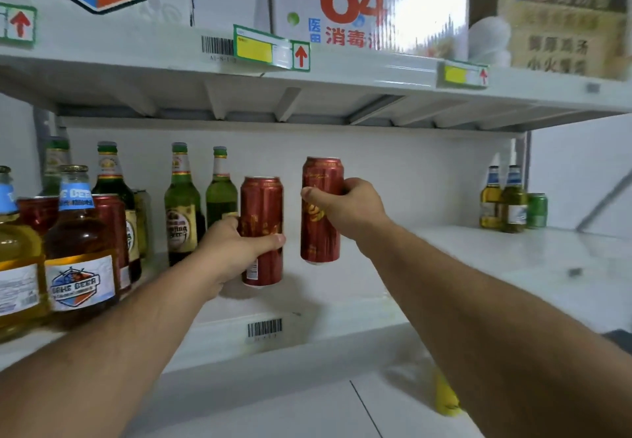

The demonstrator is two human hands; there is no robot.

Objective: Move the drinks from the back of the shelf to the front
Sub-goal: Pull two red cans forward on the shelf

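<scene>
— Fingers first: what did they hold?
— Each hand wrapped a tall red can. The left hand (236,249) gripped the left can (261,230) low on its body; the right hand (345,208) clasped the right can (321,210) near its middle, lifted clear of the shelf (478,266).
— Why both at once?
— Likely to bring two forward per reach.
— And the left can's base?
— Possibly just off the shelf; blur hid it. Green bottles (183,205) waited just behind, at the back wall

Green glass bottles (201,205) and amber bottles (78,249) crowded the white shelf (444,266) on the left. Its middle lay open. A small bottle cluster (506,201) stood far right.
</scene>
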